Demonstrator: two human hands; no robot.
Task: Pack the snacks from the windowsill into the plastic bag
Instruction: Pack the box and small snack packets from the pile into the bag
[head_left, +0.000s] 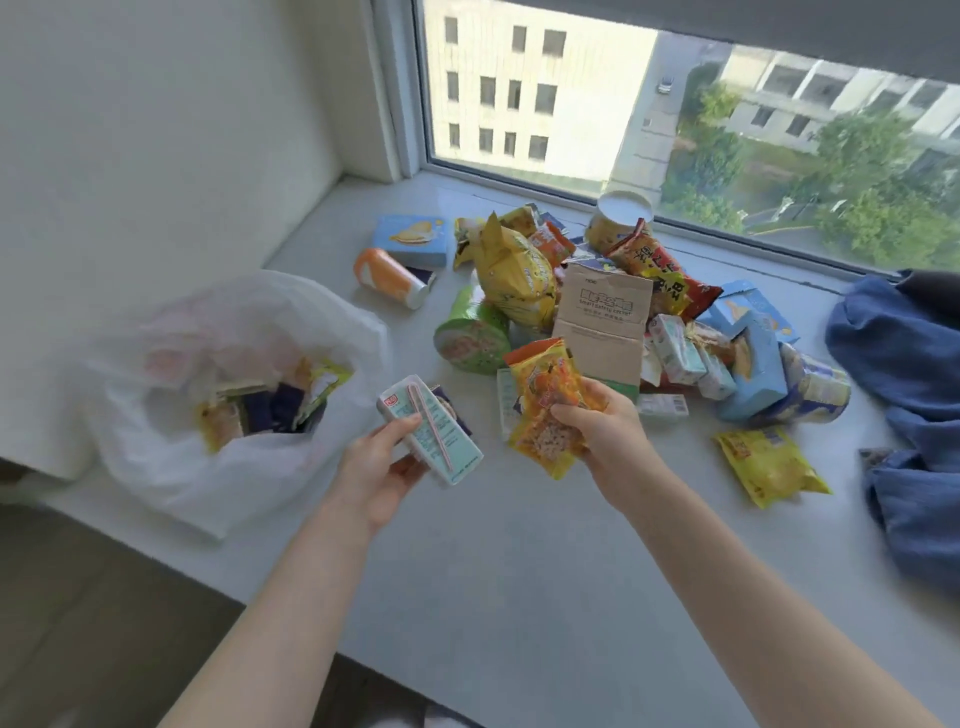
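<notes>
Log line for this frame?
left hand: holds drink carton | right hand: holds snack packets | plastic bag: open, partly filled | snack pile: on windowsill

One white plastic bag (171, 457) sits at the left of the frame, and two hands hold one item each: left hand (379, 467) a drink carton (441, 441), right hand (608, 421) an orange packet (545, 395). The pile (511, 270) at centre shows four round tubs or cans (472, 332), three blue boxes (413, 239), one brown carton (602, 322); its smaller packets overlap beyond counting. One yellow packet (771, 465) lies alone, lower right.
</notes>
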